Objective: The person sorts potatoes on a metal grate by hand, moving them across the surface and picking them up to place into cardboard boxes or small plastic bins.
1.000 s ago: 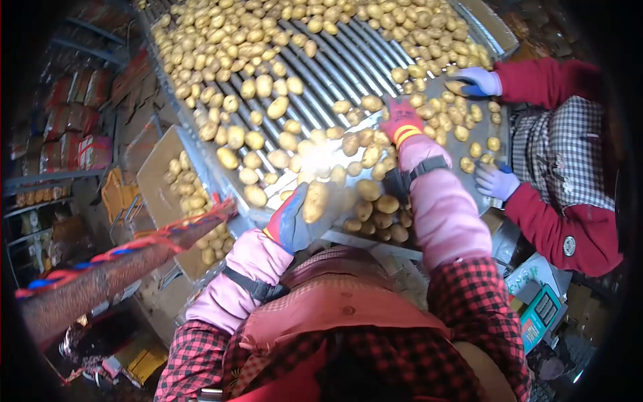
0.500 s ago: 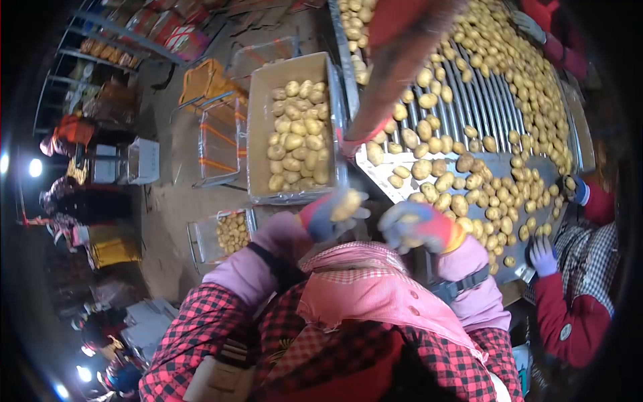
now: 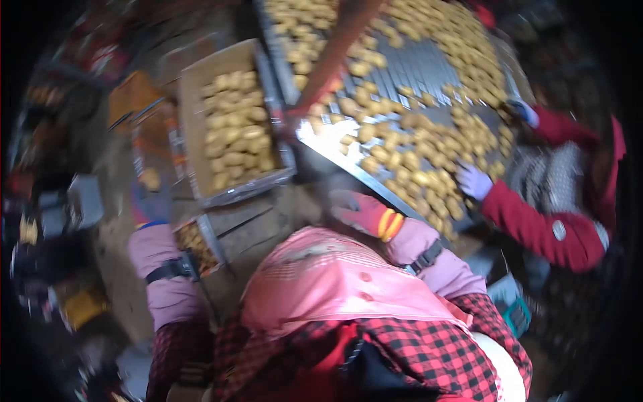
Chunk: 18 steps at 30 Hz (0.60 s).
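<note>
My left hand, in a grey and red glove, reaches out at the left with a potato at its fingers. It is above the floor, left of the large carton of potatoes. My right hand, gloved with a yellow-banded cuff, is beside the near edge of the metal sorting table. Motion smears its fingers, and I cannot make out anything in them. Many potatoes lie on the table and its rollers.
A small crate of potatoes stands below the carton. A red post rises at the table's near corner. A co-worker in red sleeves has both gloved hands at the table's right side. An orange chair stands at the upper left.
My left hand has swung far left with the potato, and my right hand has moved away from the potatoes towards the left. The view has turned, so the table and carton appear shifted left.
</note>
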Motion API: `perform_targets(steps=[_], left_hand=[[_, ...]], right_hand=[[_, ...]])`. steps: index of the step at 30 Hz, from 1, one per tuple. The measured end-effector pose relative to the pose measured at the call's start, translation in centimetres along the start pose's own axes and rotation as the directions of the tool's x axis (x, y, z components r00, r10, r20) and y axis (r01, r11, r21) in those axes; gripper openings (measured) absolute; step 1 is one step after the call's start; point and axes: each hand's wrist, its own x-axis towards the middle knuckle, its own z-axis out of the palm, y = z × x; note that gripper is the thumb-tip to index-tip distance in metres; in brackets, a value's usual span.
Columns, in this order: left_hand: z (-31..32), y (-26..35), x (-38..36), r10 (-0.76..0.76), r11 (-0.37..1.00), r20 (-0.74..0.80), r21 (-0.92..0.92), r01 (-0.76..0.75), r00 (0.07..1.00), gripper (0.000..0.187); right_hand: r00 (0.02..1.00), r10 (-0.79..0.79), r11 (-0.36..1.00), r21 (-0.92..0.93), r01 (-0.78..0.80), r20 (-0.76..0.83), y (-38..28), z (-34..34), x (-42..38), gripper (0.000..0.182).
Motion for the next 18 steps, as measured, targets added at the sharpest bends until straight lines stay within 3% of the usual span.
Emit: perform_targets(steps=[1,2,3,5,6,8,9,11,12,14,15,16,17,18], left_hand=[[2.9,1.2,-1.0,-0.182,0.983,0.340,0.037,0.180,0.923,0.051],[3.8,1.5,-1.2,-0.255,0.966,0.471,0.085,0.244,0.844,0.053],[4.6,1.9,-1.4,-0.321,0.945,0.589,0.151,0.289,0.742,0.055],[5.6,-0.5,0.5,-0.306,0.950,0.517,0.225,0.219,0.800,0.059],[6.2,-3.0,0.5,-0.458,0.878,0.555,0.162,0.450,0.694,0.062],[11.7,-8.7,-6.4,-0.669,0.739,0.462,0.328,0.588,0.583,0.064],[14.9,-10.7,-10.2,-0.718,0.676,0.321,0.532,0.510,0.617,0.063],[19.1,-14.3,-12.5,-0.885,0.465,0.373,0.721,0.513,0.279,0.058],[20.9,-16.1,-13.1,-0.878,0.477,0.385,0.748,0.461,0.285,0.057],[23.3,-18.5,-14.1,-0.860,0.500,0.406,0.793,0.349,0.309,0.053],[23.1,-20.0,-13.1,-0.825,0.552,0.459,0.777,0.301,0.329,0.052],[25.4,-20.0,-14.2,-0.779,0.559,0.504,0.827,0.050,0.374,0.050],[25.5,-21.0,-13.1,-0.687,0.488,0.625,0.775,-0.402,0.371,0.051],[25.6,-22.0,-12.1,-0.616,0.305,0.731,0.565,-0.767,0.294,0.053]], right_hand=[[0.992,0.128,0.988,0.086,-0.127,-0.006,0.3,-0.3,-1.8,0.057],[0.972,0.234,0.956,0.181,-0.233,0.017,0.6,-0.4,-3.2,0.056],[0.976,0.214,0.964,0.173,-0.203,-0.042,1.4,-0.5,-4.6,0.055],[0.975,0.171,0.977,0.153,-0.149,-0.143,3.6,-0.7,-6.9,0.052],[0.972,0.135,0.985,0.136,-0.110,-0.191,5.4,-0.7,-7.6,0.048],[0.922,0.147,0.984,0.144,-0.101,-0.359,7.1,-1.2,-9.9,0.047],[0.866,0.220,0.964,0.234,-0.123,-0.450,7.7,-2.0,-10.7,0.046],[0.682,0.313,0.941,0.312,-0.130,-0.660,10.1,-3.4,-11.7,0.047],[0.551,0.333,0.941,0.312,-0.134,-0.765,12.7,-3.4,-11.9,0.048],[0.394,0.228,0.965,0.153,-0.213,-0.890,13.3,-3.3,-12.0,0.052],[0.400,0.104,0.961,-0.011,-0.275,-0.911,12.9,-3.2,-11.5,0.055],[0.416,-0.023,0.929,-0.173,-0.327,-0.909,12.0,-3.4,-10.6,0.058],[0.490,-0.093,0.877,-0.304,-0.372,-0.867,12.0,-3.8,-9.9,0.066],[0.542,-0.089,0.833,-0.361,-0.420,-0.835,12.3,-4.4,-9.3,0.066]])
